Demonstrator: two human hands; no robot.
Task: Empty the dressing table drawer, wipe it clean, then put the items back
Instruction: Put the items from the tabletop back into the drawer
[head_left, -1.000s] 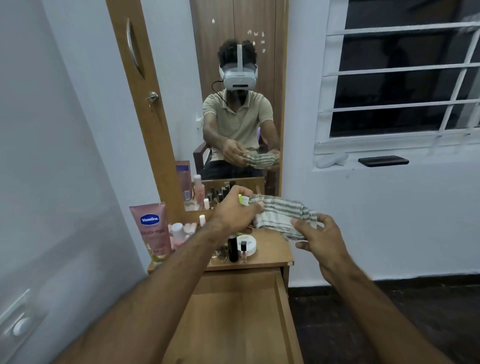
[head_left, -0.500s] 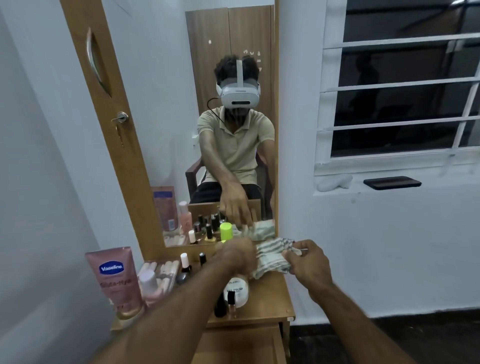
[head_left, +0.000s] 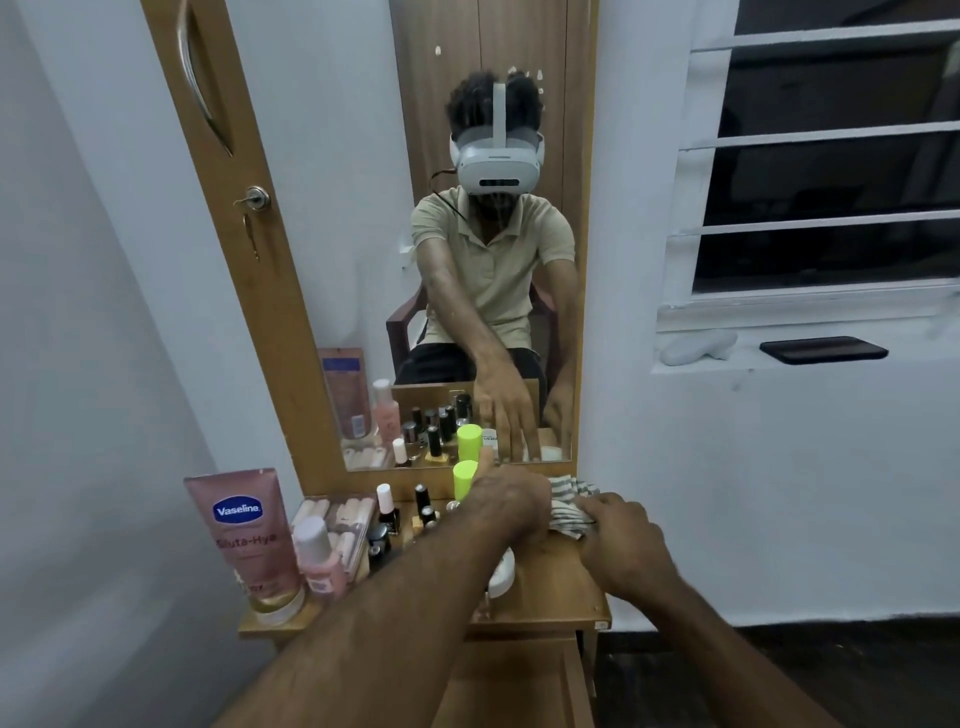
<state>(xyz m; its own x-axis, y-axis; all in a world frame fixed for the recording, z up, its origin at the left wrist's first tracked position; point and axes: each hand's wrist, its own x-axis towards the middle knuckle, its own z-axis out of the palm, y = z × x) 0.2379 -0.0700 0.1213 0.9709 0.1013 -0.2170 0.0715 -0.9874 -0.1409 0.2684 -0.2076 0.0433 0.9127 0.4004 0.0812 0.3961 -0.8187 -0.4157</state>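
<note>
On tabletop (head_left: 561, 597), right hand (head_left: 618, 540) (closed) gripping cloth (head_left: 569, 506)

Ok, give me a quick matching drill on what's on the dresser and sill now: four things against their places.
Things:
1. Vaseline tube
2. striped cloth
3. phone
4. green cap

Places:
A. on the window sill
B. just beyond the left hand, by the mirror
C. far left of the tabletop
D. under the right hand

Pairs: 1-C, 2-D, 3-A, 4-B
</note>
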